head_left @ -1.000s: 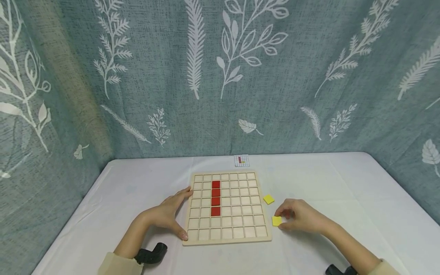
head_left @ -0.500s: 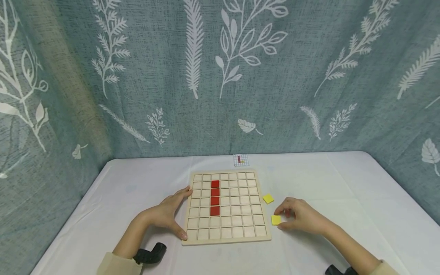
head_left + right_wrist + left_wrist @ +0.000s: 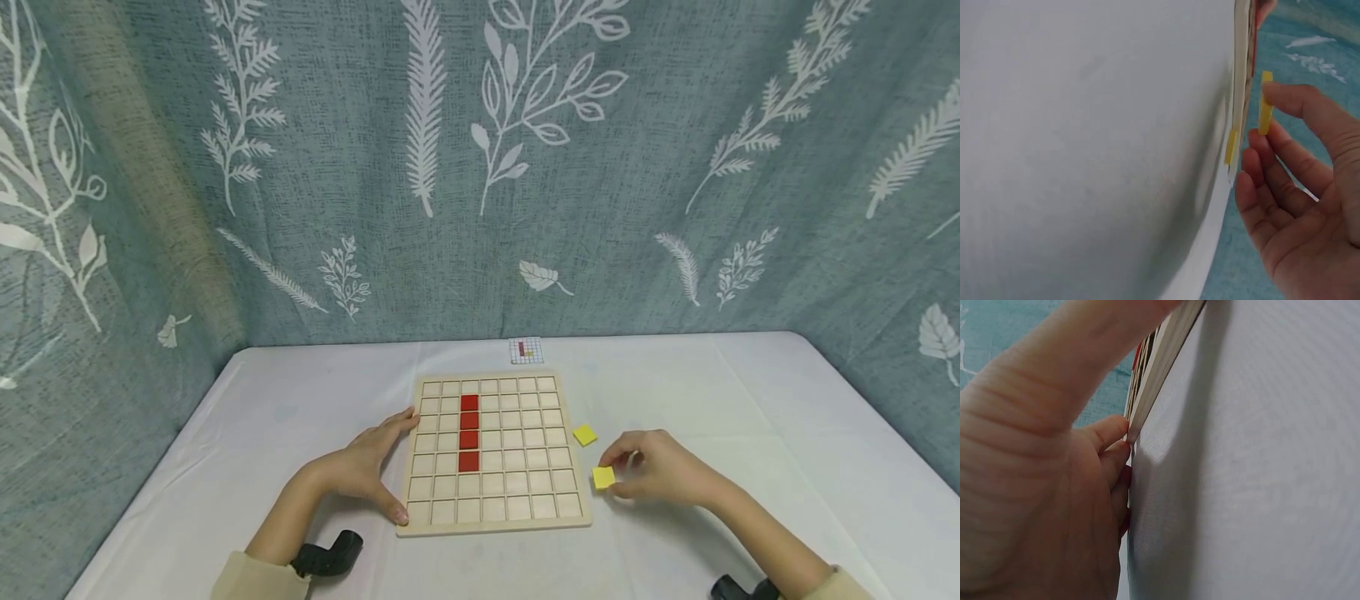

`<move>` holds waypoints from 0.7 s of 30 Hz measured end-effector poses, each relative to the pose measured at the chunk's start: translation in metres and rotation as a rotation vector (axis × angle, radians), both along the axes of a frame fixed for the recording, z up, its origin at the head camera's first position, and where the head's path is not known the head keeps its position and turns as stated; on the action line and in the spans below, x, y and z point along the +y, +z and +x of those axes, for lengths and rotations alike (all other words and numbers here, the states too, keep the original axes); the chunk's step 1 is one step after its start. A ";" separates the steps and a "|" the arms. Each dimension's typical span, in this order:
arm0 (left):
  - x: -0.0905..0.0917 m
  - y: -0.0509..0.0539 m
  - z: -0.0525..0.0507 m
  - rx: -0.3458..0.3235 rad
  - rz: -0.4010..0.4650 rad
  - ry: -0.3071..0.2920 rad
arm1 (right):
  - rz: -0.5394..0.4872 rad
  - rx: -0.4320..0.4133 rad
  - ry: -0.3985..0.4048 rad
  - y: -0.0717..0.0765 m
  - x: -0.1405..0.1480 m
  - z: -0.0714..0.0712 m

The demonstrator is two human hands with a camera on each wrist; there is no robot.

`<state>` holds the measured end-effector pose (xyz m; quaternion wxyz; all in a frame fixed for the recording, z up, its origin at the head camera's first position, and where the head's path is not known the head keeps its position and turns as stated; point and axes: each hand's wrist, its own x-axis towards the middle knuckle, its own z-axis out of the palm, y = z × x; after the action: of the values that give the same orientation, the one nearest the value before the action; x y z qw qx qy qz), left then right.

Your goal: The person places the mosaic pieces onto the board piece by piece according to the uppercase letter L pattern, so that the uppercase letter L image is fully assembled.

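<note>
A square wooden grid board (image 3: 495, 487) lies on the table, with several red tiles (image 3: 468, 421) in one column. My left hand (image 3: 358, 460) spreads along the board's left side, thumb near the front corner and fingertips on the edge; the left wrist view shows fingertips touching the side. My right hand (image 3: 663, 469) pinches a yellow square tile (image 3: 603, 477) between thumb and finger, just right of the board. In the right wrist view the pinched tile (image 3: 1265, 103) is off the tabletop. A second yellow tile (image 3: 585, 435) lies by the board's right edge.
A small card (image 3: 527, 350) with a coloured grid pattern lies behind the board near the table's back edge. A white cloth covers the table (image 3: 720, 400). A patterned curtain (image 3: 480, 275) hangs behind and at the sides.
The yellow tile at my right fingertips has risen slightly off the table and tilted, the right hand lifting with it. My left hand and the board have stayed in place.
</note>
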<state>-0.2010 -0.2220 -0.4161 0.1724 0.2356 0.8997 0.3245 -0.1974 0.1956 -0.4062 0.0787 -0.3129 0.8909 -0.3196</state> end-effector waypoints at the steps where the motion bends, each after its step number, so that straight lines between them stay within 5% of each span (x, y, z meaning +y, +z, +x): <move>1: 0.000 0.000 0.000 0.001 0.001 -0.001 | -0.009 -0.004 0.007 0.001 0.000 0.000; 21: 0.001 0.002 0.002 -0.012 0.007 0.008 | -0.083 -0.037 0.045 0.003 -0.010 -0.003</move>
<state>-0.1990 -0.2213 -0.4145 0.1757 0.2305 0.8985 0.3298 -0.2003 0.1853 -0.4036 0.0893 -0.3299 0.8681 -0.3601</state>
